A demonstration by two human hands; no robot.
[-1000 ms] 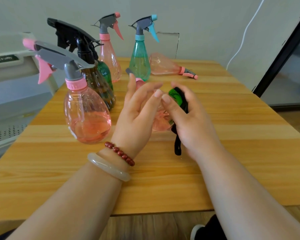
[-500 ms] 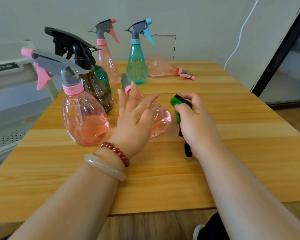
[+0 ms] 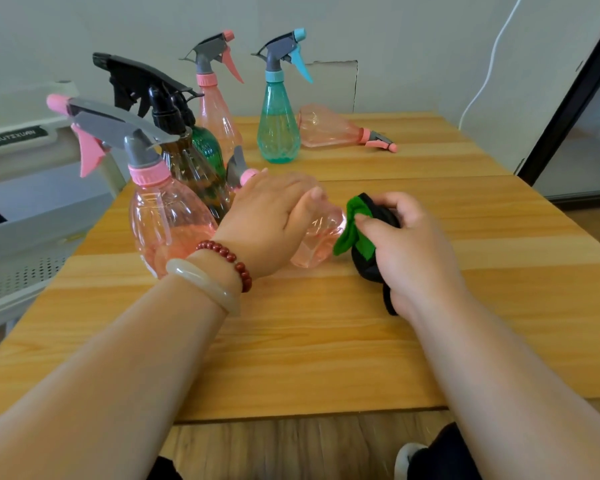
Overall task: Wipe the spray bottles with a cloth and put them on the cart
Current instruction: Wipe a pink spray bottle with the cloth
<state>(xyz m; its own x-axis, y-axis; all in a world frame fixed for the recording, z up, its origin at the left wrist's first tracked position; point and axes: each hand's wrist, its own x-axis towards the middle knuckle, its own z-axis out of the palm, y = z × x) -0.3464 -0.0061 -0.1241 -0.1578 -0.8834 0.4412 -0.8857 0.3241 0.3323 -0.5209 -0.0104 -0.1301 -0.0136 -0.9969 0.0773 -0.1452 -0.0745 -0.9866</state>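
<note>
A pink spray bottle (image 3: 317,242) lies on its side in the middle of the wooden table (image 3: 326,341). My left hand (image 3: 271,220) lies over it with fingers curled round its body. Just right of the bottle's base, my right hand (image 3: 409,251) grips a bunched green and black cloth (image 3: 361,233), whose green edge touches the bottle. Other spray bottles stand at the left: a large pink one (image 3: 167,220), a brown one (image 3: 191,168) with a black head, a green one (image 3: 207,147), a tall pink one (image 3: 219,109) and a teal one (image 3: 278,129).
Another pink bottle (image 3: 329,128) lies on its side at the table's far end. A white cart (image 3: 25,202) stands against the table's left edge. A dark door frame (image 3: 568,98) is at the right, a white cable (image 3: 482,84) hangs on the wall.
My left hand has come down from a raised, spread pose onto the lying pink bottle. My right hand with the cloth has shifted slightly right, beside the bottle's base.
</note>
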